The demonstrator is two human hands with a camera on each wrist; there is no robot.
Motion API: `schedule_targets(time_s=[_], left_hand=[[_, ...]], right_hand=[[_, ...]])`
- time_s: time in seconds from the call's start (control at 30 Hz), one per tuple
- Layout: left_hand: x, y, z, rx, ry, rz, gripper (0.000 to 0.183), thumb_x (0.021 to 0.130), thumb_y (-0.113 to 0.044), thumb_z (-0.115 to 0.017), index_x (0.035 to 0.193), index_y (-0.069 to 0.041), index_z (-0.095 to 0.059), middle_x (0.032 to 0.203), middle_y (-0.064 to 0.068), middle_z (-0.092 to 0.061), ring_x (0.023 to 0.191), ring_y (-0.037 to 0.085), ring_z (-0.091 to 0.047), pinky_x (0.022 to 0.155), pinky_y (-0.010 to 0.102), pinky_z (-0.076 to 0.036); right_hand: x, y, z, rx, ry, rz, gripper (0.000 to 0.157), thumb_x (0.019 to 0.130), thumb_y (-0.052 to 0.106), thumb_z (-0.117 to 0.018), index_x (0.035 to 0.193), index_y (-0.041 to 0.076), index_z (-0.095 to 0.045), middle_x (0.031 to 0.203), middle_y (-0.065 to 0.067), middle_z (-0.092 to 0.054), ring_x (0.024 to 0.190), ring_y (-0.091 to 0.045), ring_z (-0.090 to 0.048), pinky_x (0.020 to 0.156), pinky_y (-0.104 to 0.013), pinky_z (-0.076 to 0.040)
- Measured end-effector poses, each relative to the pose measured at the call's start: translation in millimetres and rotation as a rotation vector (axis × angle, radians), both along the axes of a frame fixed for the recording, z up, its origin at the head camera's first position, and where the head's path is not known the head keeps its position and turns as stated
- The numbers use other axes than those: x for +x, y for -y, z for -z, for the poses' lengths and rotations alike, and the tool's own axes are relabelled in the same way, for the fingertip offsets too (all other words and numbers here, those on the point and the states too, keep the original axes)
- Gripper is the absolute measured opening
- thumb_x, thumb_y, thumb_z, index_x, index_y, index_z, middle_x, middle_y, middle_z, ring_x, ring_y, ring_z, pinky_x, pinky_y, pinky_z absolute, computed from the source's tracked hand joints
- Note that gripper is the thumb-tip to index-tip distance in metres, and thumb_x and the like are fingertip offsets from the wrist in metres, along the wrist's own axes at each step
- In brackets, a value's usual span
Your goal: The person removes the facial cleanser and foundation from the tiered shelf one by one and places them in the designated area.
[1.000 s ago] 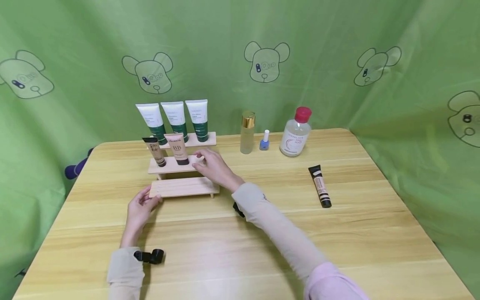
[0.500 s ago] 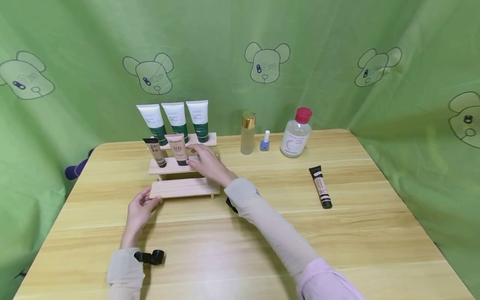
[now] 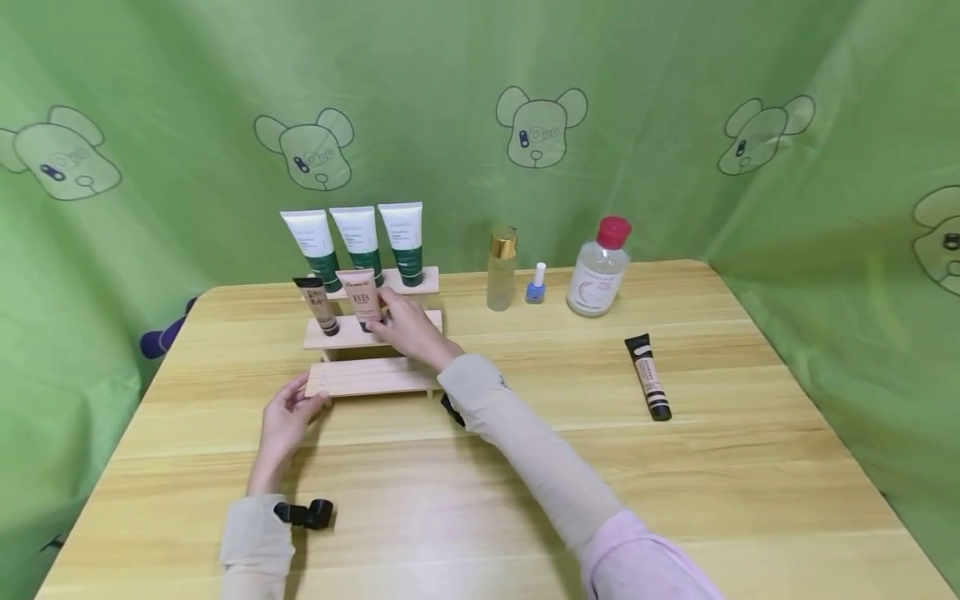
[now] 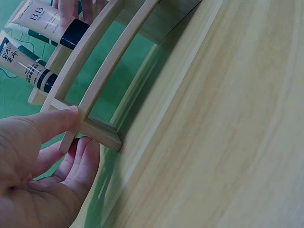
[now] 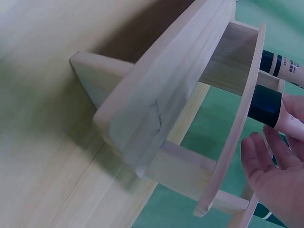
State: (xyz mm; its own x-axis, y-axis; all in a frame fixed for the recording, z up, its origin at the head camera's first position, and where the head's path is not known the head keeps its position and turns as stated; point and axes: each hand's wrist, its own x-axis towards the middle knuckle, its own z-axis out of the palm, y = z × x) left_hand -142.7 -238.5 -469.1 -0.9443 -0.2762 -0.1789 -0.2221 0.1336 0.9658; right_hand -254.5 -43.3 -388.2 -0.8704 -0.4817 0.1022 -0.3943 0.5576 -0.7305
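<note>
A three-step wooden stand [image 3: 375, 377] sits on the left half of the table. My left hand [image 3: 287, 417] pinches the left end of its lowest step, thumb on top and fingers beneath, as the left wrist view shows. On the middle step, my right hand [image 3: 411, 325] grips a pink BB cream tube [image 3: 360, 293] from its right side. The tube stands on its black cap [image 5: 265, 105], close over the step. Left of it leans a small beige tube with a black end [image 3: 321, 308]. White-and-green tubes [image 3: 402, 237] line the top step.
Right of the stand are a gold-capped bottle [image 3: 501, 275], a blue nail polish bottle [image 3: 536, 290] and a clear bottle with a red cap [image 3: 597, 275]. A black-and-beige tube [image 3: 649, 379] lies farther right. A green curtain [image 3: 435, 125] hangs behind the table.
My right hand has moved left along the middle step and taken hold of the BB cream tube. My left hand keeps its pinch on the stand. The head view has shifted slightly.
</note>
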Motion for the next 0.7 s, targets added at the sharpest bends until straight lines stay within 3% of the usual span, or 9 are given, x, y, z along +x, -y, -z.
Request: schedule_targets(time_s=[0.27,0.7], left_hand=[[-0.8,-0.9,-0.7,-0.005,0.005,-0.005,0.054,0.091,-0.005,-0.061,0.141,0.003,-0.039,0.100,0.001,-0.056,0.078,-0.005,-0.056,0.077,0.010,-0.051],[1.0,-1.6,-1.7,-0.011,0.013,-0.002,0.055,0.092,-0.007,-0.061,0.141,0.003,-0.038,0.103,0.005,-0.056,0.077,-0.006,-0.055,0.076,0.010,-0.051]], right_hand=[[0.9,1.0,1.2,-0.027,0.024,-0.017,0.039,0.096,0.010,-0.056,0.132,0.004,-0.044,0.124,-0.014,-0.058,0.107,-0.021,-0.059,0.091,-0.026,-0.051],[2.4,-4.5,8.2,-0.098,0.035,-0.028,0.039,0.094,0.009,-0.058,0.131,0.005,-0.047,0.114,-0.013,-0.061,0.097,-0.018,-0.059,0.083,-0.021,-0.051]])
